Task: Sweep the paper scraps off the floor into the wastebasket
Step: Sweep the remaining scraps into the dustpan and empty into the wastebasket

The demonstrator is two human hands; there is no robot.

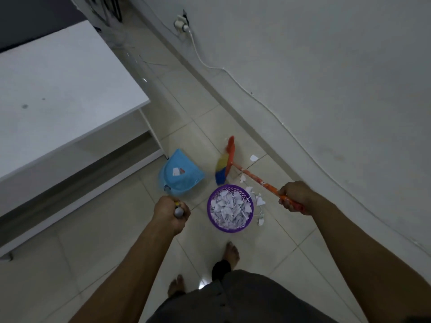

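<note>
The right hand is curled round the orange broom handle, with the brush head ahead and to the left of that hand. Loose scraps lie on the floor just left of it, beside the purple wastebasket, which is full of paper and stands between the hands. The left hand grips the handle of the blue dustpan, which sits just ahead of it with a few pieces inside.
</note>
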